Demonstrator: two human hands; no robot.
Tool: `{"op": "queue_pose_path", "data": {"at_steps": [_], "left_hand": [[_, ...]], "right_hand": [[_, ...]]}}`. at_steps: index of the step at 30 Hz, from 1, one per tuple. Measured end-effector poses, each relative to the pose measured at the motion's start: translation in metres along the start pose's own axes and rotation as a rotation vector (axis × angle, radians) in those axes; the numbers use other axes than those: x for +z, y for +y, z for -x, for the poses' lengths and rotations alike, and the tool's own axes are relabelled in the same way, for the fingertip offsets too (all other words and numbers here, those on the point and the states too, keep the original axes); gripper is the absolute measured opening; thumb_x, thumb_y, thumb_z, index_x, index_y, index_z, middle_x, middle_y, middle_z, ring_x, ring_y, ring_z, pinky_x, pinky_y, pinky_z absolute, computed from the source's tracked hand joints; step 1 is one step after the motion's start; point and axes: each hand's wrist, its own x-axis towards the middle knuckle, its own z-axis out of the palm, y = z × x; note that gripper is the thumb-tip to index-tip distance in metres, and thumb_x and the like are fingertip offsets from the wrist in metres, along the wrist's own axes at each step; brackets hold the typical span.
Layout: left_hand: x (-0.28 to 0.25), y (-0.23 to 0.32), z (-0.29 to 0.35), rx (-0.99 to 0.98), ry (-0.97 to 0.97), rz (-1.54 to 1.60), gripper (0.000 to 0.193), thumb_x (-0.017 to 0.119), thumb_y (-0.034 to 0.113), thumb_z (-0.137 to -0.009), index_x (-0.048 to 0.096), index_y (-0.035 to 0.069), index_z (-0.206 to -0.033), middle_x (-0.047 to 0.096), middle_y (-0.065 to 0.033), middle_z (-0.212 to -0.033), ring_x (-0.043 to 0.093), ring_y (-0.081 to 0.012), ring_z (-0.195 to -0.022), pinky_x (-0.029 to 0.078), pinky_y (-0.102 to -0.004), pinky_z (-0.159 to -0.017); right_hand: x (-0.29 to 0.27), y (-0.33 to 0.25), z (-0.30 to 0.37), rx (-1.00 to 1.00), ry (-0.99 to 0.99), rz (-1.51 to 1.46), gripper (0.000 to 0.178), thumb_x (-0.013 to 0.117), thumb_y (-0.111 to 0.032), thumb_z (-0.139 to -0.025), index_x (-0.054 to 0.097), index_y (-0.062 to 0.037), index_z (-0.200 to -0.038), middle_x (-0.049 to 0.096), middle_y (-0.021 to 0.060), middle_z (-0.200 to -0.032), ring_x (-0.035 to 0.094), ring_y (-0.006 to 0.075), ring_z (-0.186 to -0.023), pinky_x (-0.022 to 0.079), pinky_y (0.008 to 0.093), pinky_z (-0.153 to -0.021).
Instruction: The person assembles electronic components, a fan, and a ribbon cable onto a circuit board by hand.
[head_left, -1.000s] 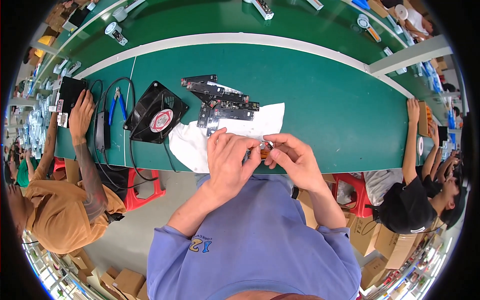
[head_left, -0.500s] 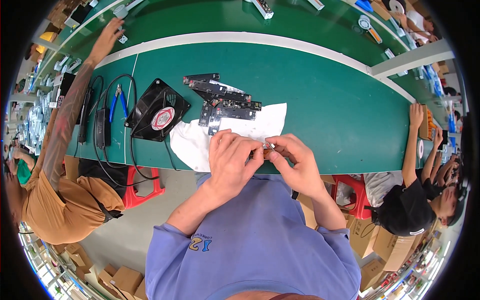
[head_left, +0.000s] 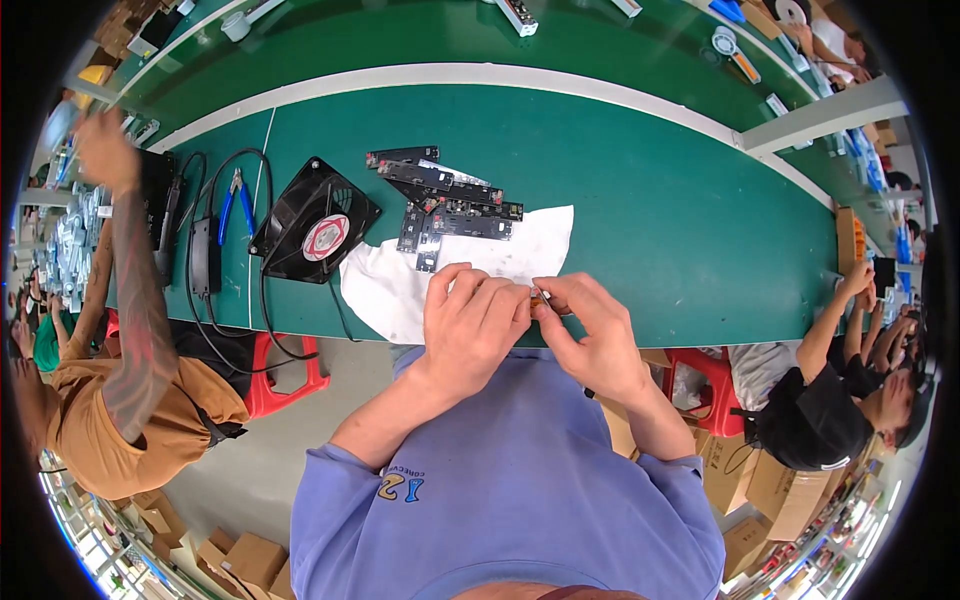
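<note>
At the table's near edge my left hand [head_left: 468, 325] and my right hand [head_left: 597, 335] meet, fingertips pinched together. Between them is a small orange part [head_left: 537, 301] with a pale bit at its top; most of it hides behind the fingers, and its kind cannot be made out. Just beyond my hands a white cloth [head_left: 548, 232] lies on the green table. On and behind the cloth rests a loose pile of black circuit-board strips [head_left: 472, 226], several of them crossing one another.
Left of the cloth stands a black fan [head_left: 316, 222] with a cable. Beside it lie blue-handled pliers [head_left: 237, 205] and a black power adapter [head_left: 205, 255]. Co-workers sit at both sides. A white rail [head_left: 480, 73] runs along the table's far side, and a red stool [head_left: 708, 385] is at right.
My hands stay together with the small part, shifting only slightly. The left co-worker's tattooed arm has drawn back leftward from the far shelf. The right co-worker's hand has moved nearer.
</note>
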Motion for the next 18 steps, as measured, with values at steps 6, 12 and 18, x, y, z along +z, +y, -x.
{"op": "queue_pose_path", "data": {"at_steps": [6,12,18], "left_hand": [[-0.0002,0.0005,0.0012,-0.029,-0.002,0.07,0.022,0.082,0.004,-0.079,0.071,0.009,-0.097,0.071,0.0002,-0.088,0.066,-0.0217,-0.086,0.047,-0.0444,-0.098],[-0.003,0.0018,-0.001,-0.111,-0.055,0.094,0.019,0.083,0.007,-0.081,0.074,0.01,-0.096,0.073,0.0005,-0.086,0.066,-0.0216,-0.087,0.043,-0.0472,-0.105],[-0.0057,0.0026,0.0001,-0.134,-0.068,0.11,0.018,0.082,0.007,-0.081,0.074,0.011,-0.096,0.073,0.0012,-0.087,0.065,-0.0211,-0.088,0.043,-0.0459,-0.104]], "right_hand": [[-0.0058,0.0055,-0.0018,0.031,-0.07,-0.08,0.026,0.07,0.0,-0.097,0.069,0.003,-0.123,0.071,0.0132,-0.106,0.076,0.0235,-0.093,0.062,0.0343,-0.08],[-0.0016,-0.0002,-0.0061,0.105,-0.022,-0.046,0.021,0.071,-0.002,-0.098,0.069,0.0031,-0.118,0.071,0.014,-0.106,0.077,0.0237,-0.09,0.063,0.0342,-0.081],[0.0008,0.0021,-0.0064,0.076,0.013,0.021,0.02,0.074,-0.003,-0.096,0.069,0.0015,-0.115,0.07,0.0152,-0.105,0.077,0.0256,-0.087,0.062,0.0364,-0.075]]}}
